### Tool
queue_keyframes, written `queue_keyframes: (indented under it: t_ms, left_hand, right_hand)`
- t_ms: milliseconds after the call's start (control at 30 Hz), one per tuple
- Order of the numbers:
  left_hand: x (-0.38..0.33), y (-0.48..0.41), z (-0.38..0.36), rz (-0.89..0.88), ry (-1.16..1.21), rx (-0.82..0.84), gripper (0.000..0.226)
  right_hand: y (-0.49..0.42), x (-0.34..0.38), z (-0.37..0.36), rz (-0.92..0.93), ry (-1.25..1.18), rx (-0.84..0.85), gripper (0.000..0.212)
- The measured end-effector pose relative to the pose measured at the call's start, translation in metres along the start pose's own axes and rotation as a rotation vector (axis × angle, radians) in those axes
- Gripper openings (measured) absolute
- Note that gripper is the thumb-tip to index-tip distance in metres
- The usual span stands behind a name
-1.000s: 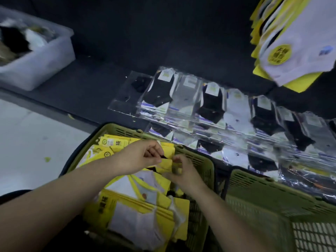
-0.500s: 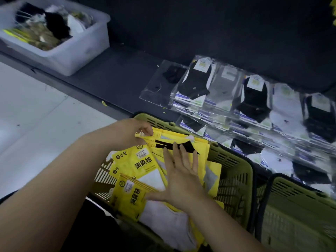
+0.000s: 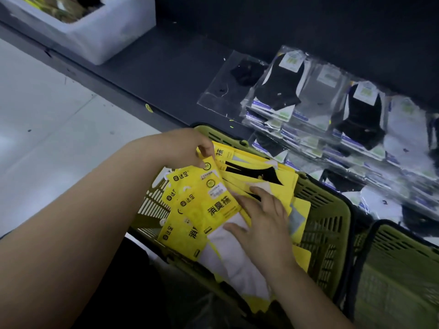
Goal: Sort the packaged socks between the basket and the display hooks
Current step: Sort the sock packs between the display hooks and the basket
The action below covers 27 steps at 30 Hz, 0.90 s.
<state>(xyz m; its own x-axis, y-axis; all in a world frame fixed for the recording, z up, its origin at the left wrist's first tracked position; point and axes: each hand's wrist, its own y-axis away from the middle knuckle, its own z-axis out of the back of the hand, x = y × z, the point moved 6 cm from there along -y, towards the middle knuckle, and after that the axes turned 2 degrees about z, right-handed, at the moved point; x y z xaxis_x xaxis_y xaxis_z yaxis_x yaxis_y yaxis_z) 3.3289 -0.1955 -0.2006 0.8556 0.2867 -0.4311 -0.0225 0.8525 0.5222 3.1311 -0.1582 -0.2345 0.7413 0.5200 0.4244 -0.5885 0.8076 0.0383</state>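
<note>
A green slotted basket (image 3: pixel 325 224) holds a fanned stack of yellow sock packs (image 3: pixel 202 203), some with white socks and some with black. My left hand (image 3: pixel 187 148) pinches the top edges of the packs at the basket's far rim. My right hand (image 3: pixel 261 219) lies flat on the stack with straight fingers, pressing on the packs. No display hooks are in view.
Clear-wrapped black, grey and white sock packs (image 3: pixel 332 119) lie in rows on the dark shelf (image 3: pixel 166 74) behind the basket. A second green basket (image 3: pixel 399 269) stands at the right. A white plastic bin (image 3: pixel 99 32) sits at the far left. Pale floor lies to the left.
The view has dropped and swung right; the hanging yellow packs have left the frame. My right hand went from pinching a pack to lying flat, and the yellow packs have fanned out wider.
</note>
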Motion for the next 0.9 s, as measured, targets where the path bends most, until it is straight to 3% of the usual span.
queue_keyframes:
  t_ms: [100,267,333,400,467,533,600,733,900]
  left_hand:
    - [-0.001,-0.002,0.002,-0.018,0.005,0.010,0.013]
    - [0.003,-0.002,0.006,0.017,0.030,0.049,0.020]
    - [0.006,-0.002,0.006,0.033,0.021,0.069,0.020]
    - [0.009,-0.001,0.005,0.044,-0.005,0.093,0.021]
    - [0.010,-0.001,0.005,0.050,-0.003,0.104,0.021]
    - [0.010,0.000,0.004,0.046,0.011,0.113,0.021]
    - [0.009,0.001,0.004,0.045,0.008,0.131,0.022]
    - [0.002,0.008,0.009,0.019,-0.016,0.162,0.019]
    - [-0.001,0.016,0.017,0.035,-0.036,0.134,0.035]
  right_hand:
    - [0.002,0.001,0.008,-0.008,0.020,-0.047,0.059]
    - [-0.004,0.023,0.000,-0.013,-0.097,-0.015,0.042]
    - [-0.008,0.041,-0.015,0.048,-0.126,0.132,0.052]
    - [-0.005,0.044,-0.030,-0.005,-0.159,0.267,0.080]
    - [0.002,0.045,-0.037,-0.041,-0.100,0.328,0.104]
    - [0.008,0.041,-0.038,-0.090,-0.005,0.325,0.115]
    - [0.011,0.037,-0.038,-0.124,0.038,0.319,0.115]
    - [0.010,0.037,-0.043,-0.112,-0.082,0.352,0.091]
    - [0.008,0.030,-0.048,-0.169,-0.180,0.501,0.098]
